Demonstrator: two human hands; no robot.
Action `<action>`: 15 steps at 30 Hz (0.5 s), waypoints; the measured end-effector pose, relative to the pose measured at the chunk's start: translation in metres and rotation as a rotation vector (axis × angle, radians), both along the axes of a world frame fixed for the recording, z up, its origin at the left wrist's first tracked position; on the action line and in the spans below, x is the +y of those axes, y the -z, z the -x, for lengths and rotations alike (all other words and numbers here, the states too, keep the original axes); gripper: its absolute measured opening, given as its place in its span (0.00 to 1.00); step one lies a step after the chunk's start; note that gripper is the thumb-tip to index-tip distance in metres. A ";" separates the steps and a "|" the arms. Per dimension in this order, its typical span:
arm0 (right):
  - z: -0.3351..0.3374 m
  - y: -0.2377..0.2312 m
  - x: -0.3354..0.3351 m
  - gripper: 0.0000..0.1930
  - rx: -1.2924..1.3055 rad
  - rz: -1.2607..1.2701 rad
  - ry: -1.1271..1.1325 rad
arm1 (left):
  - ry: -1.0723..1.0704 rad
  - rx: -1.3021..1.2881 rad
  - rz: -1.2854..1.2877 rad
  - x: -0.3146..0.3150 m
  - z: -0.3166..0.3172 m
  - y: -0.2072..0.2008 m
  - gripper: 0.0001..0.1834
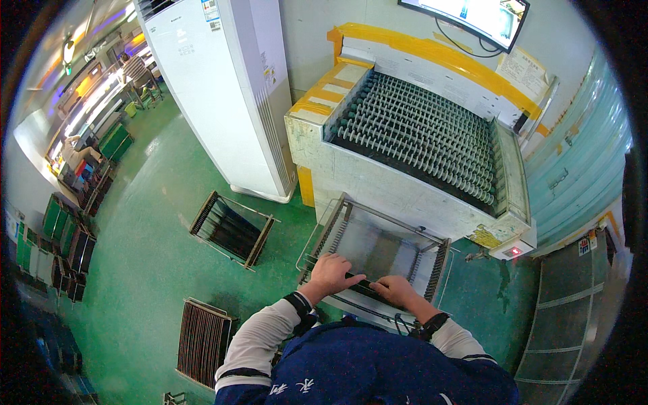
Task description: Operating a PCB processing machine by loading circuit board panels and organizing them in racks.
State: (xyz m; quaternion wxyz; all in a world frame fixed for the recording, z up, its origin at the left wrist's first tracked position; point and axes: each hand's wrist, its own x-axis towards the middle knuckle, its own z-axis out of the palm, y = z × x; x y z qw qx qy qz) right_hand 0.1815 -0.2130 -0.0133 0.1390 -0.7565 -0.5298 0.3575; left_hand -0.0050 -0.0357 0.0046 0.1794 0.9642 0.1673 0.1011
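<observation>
Right in front of me is a metal rack (442, 266) with slotted sides, standing against the roller machine. At its near side, a dark thin panel (366, 290) shows as a narrow black edge between my hands. My left hand (329, 275) is closed on the panel's left part, fingers bent over the edge. Toward the other end, my right hand (397, 291) pinches the same edge. The panel's lower part is hidden by the rack and my body. Inside the rack, a pale grey sheet-like surface (385, 246) is visible beyond my hands.
The roller machine (418, 135) lies ahead, with a monitor (482, 17) above. A tall white cabinet unit (223, 94) stands left of it. Two more racks, one part-filled (236, 233) and one densely filled (204, 341), sit on the green floor. Plastic curtains (580, 175) hang at right.
</observation>
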 end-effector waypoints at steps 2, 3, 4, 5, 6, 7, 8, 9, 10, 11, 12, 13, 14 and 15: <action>0.001 -0.003 0.001 0.26 -0.008 0.010 -0.002 | 0.000 0.000 0.000 0.000 0.000 0.000 0.31; 0.001 -0.002 0.001 0.26 -0.007 0.013 0.001 | 0.002 -0.001 0.000 0.000 0.000 0.000 0.31; 0.001 -0.001 0.000 0.26 -0.006 0.017 0.004 | 0.003 -0.001 0.000 0.000 0.000 0.000 0.30; 0.000 0.000 0.000 0.26 -0.006 0.021 0.007 | 0.003 -0.002 -0.001 0.000 0.000 0.000 0.30; 0.001 -0.001 0.000 0.25 -0.002 0.011 0.007 | 0.003 -0.002 -0.002 0.000 0.000 0.001 0.30; 0.001 -0.002 0.000 0.25 0.002 0.001 0.008 | 0.003 -0.003 -0.003 0.000 0.000 0.002 0.30; 0.002 -0.003 0.000 0.25 0.005 -0.009 0.008 | 0.001 -0.004 0.001 0.000 0.000 0.002 0.30; 0.002 -0.003 0.000 0.25 0.003 -0.006 0.011 | 0.000 -0.006 0.004 0.000 0.000 0.001 0.30; 0.002 -0.002 0.000 0.25 0.001 -0.003 0.013 | -0.002 -0.007 0.007 0.000 0.001 0.001 0.30; 0.002 -0.002 0.000 0.25 -0.001 0.001 0.016 | -0.003 -0.011 0.004 0.000 0.001 0.001 0.30; 0.002 -0.002 0.000 0.25 0.001 -0.002 0.017 | -0.002 -0.014 0.000 0.000 0.000 0.001 0.30; 0.002 -0.002 0.000 0.25 0.003 -0.004 0.017 | -0.002 -0.016 -0.003 0.000 0.000 0.001 0.30; 0.002 -0.002 0.000 0.25 0.005 -0.006 0.017 | -0.001 -0.016 -0.003 0.000 0.000 0.002 0.30; 0.002 -0.002 0.000 0.25 0.011 -0.004 0.017 | 0.000 -0.016 -0.004 0.000 0.000 0.003 0.30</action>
